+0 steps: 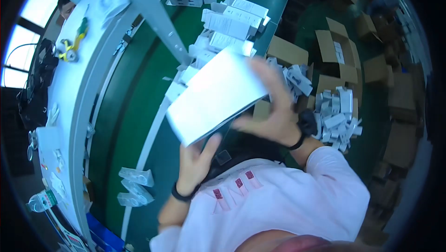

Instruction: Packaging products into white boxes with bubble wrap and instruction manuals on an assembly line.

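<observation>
White box (213,94), a single one, is up in the air over the green worktop (160,168), before our chest. We judge its handling to be midway: it is picked up and not yet set down, and we cannot tell what is inside. Our left hand (193,163) is clamped on its lower corner, fingertips partly hidden; our right hand (276,117) has thumb and fingers spread apart at the right end, too blurred for us to tell whether they press. Beyond, the pile of white cartons (227,22) seems to be what is left; they overlap too much to count. To our right we see two heaps of small white boxes (337,117) and, farther, one cardboard box (327,43) with raised flaps. At our left lie clear plastic trays (136,177), seemingly two, and one yellow tool (69,52).
</observation>
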`<state>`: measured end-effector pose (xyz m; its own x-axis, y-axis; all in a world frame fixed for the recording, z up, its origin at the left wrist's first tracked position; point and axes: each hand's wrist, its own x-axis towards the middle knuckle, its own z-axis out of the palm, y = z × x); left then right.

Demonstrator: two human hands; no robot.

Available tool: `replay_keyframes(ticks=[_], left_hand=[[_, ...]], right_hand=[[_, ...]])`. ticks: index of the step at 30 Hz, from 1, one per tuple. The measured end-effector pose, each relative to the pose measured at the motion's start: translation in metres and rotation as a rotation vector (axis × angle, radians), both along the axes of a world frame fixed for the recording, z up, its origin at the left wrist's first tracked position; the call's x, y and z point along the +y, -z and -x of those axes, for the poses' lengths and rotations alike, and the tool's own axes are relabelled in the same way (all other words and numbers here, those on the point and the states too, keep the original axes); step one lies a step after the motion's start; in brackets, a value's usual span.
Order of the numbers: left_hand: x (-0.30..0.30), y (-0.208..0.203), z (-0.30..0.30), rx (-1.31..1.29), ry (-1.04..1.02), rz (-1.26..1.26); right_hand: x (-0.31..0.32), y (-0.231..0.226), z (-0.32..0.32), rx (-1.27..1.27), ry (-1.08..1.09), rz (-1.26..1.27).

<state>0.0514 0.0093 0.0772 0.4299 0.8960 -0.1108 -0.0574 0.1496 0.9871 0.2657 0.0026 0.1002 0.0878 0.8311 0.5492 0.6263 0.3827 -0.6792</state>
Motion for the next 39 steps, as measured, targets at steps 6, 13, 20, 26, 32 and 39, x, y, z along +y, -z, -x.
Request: replay_keyframes(ticks=[6,13,20,26,32,39], left_hand=[[0.157,0.025,-0.301,-0.389,0.235,0.377],[0.330,0.148,-0.565,-0.148,-0.049,0.392],[0.352,0.110,-0.524,0.185,0.268,0.361],[0.317,-0.017,-0.256,0.601,0.195,-0.360],[0.524,0.073,-0.187,1.855,0.644,-0.717],[0.571,0.196,-0.248,1.166,-0.242,0.142]], right_hand=[[0.126,0.062,-0.260,0.273,0.332,-0.109],[0.304,0.195,-0.493,1.046,0.090,-0.078],[0.379,0.293,-0.542,0.492,0.380,0.257],[0.412,0.143,-0.354,-0.172,-0.016,-0.076],[0.511,0.175,-0.207,-0.753,-0.306,-0.013],[0.432,0.134,-0.269,-0.448,-0.065,0.037]])
